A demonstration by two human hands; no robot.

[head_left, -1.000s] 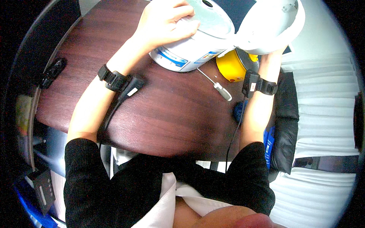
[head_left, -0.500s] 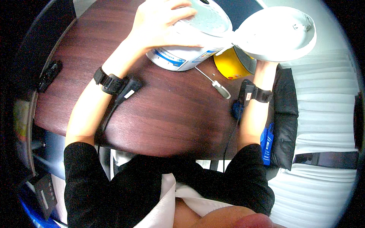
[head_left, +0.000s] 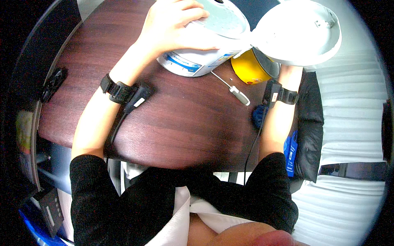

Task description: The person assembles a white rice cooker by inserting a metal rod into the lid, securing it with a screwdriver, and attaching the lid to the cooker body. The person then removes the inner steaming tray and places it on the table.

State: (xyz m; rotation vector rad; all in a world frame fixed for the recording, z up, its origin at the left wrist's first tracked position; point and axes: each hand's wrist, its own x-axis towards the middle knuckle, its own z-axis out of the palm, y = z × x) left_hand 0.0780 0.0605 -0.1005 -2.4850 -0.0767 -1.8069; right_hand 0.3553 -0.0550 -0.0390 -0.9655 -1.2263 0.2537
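Observation:
A white round tub with blue-and-white labels leans tilted at the far middle of the table. Its round white lid stands swung open to the right, joined at the tub's edge. On the tub's top lies a pale greyish inner panel with a dark hole at the far edge. My left hand grips the tub, fingers over the rim and thumb along its side. Behind the lid is my right hand; the lid hides its fingers. A screwdriver with a grey handle lies below the tub.
A yellow round container with a dark grey top stands between tub and right wrist. Black straps with devices sit on both wrists; a cable hangs from the right one. A black cushion-like item and blue packet lie right. White curtains hang beyond.
My right wrist has shifted slightly to the right behind the lid. The lid has tipped a little upward. My left hand keeps its grip on the tub.

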